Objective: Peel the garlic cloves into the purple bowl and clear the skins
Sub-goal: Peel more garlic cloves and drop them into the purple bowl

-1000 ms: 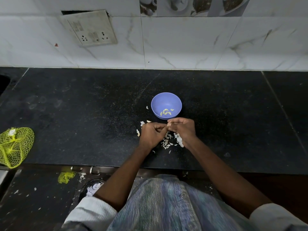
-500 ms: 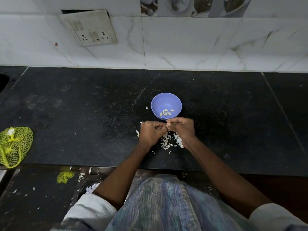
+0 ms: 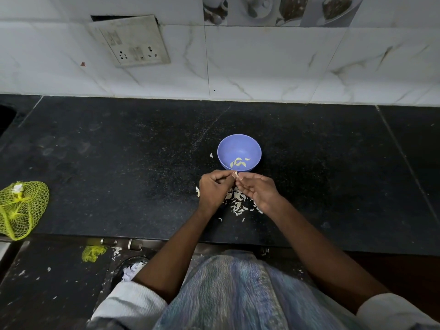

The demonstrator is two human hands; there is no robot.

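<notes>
Now peeling, just short of the purple bowl (image 3: 239, 148).
Mid-worktop: left hand (image 3: 214, 190) curled, pinching a garlic clove (image 3: 235, 174); right hand (image 3: 258, 190) loosely curled, fingertips (image 3: 240, 177) picking at that clove. Could slip and drop among the skins (image 3: 237, 203) below, or fling flakes onto the peeled cloves (image 3: 238, 162) in the bowl.

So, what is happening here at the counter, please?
A person is peeling garlic at a black counter. The left hand and the right hand meet just in front of the purple bowl and pinch one small clove between their fingertips. A few peeled cloves already lie in the bowl. Loose skins are piled on the counter under the hands, not cleared yet. A yellow net bag lies far to the left.
</notes>
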